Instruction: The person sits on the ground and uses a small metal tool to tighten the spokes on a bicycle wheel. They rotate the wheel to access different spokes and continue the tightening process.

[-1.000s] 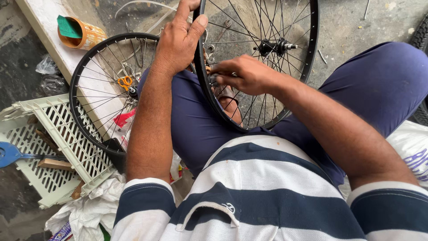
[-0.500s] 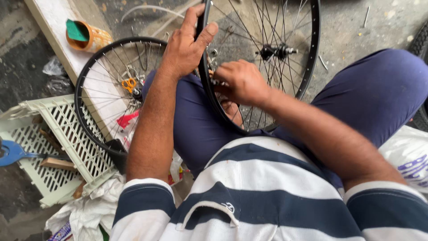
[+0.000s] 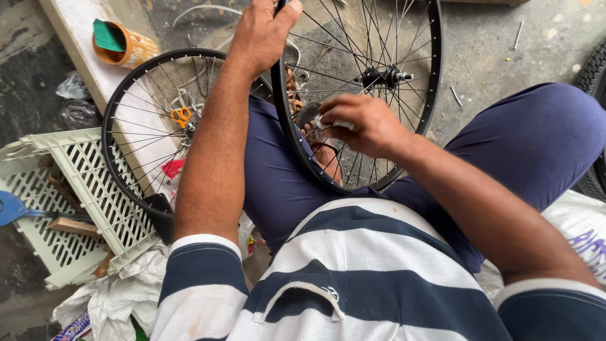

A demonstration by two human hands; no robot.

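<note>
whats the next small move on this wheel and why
Probably a short turn of the small metal tool on the spoke end it sits at. The left hand grips the black rim at the top and holds the wheel upright, while the right hand pinches the tool against the spokes near the lower rim.

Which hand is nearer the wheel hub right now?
Right. The right hand works among the spokes just below-left of the hub; the left hand has its grip on the rim, farther left.
</note>
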